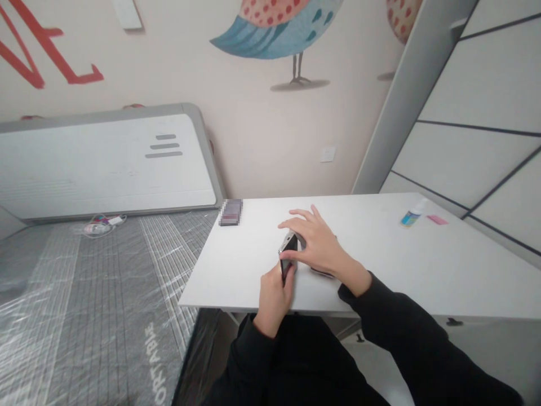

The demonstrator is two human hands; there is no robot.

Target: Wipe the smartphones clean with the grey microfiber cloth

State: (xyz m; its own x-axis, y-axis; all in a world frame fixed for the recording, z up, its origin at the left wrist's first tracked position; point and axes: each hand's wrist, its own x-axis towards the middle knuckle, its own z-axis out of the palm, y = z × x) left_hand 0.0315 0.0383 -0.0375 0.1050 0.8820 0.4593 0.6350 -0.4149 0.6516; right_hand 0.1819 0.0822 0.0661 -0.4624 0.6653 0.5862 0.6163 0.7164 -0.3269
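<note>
A dark-faced smartphone (289, 243) with a silvery edge stands tilted above the white table. My left hand (274, 293) is wrapped round its lower part, thumb along one side. At the upper end is my right hand (315, 239), its thumb pressed on the phone's face and a forefinger curved over the top; the other fingers are raised. A greyish piece shows under that hand, and I cannot tell whether it belongs to the phone. Beneath the right wrist lies a flat, dark-edged thing (323, 273), mostly hidden.
On the table (380, 265), a pixelated dark box-like item (231, 212) sits at the back left corner. Toward the back right lie a small white-and-blue bottle (413, 214) and a pink slip (437, 220). A plastic-covered bed (105, 293) adjoins the left side.
</note>
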